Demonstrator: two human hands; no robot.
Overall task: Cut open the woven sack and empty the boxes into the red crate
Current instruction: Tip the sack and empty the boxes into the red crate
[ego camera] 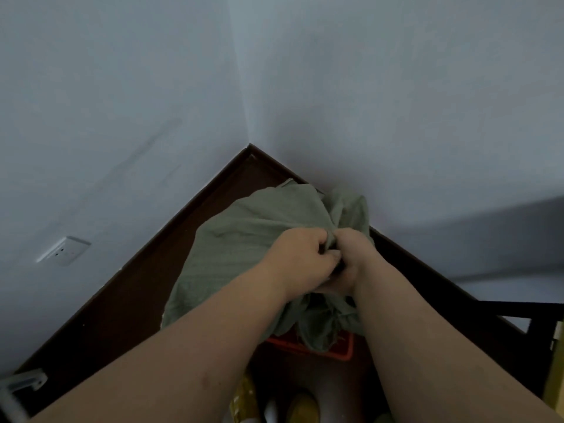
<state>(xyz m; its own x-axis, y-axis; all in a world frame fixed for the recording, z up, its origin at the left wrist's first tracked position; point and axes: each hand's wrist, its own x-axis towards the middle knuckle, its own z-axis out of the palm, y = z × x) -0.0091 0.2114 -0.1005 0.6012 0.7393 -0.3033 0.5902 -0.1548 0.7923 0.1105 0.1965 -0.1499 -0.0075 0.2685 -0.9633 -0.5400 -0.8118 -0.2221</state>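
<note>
Both hands bunched on green woven sack (244,236) — left hand (300,257) and right hand (351,254) clenched on its fabric, sack held over red crate (341,351). We judge: keep mouth down, lift bottom higher, shake gently. No boxes visible.

A crumpled grey-green woven sack (244,239) is held up in the far room corner by a left hand (300,259) and a right hand (351,257), pressed together at its gathered fabric. Below its hanging end, nearer, an orange-red plastic crate (345,351) is partly covered. A white wall socket (65,250) is set far left.
</note>
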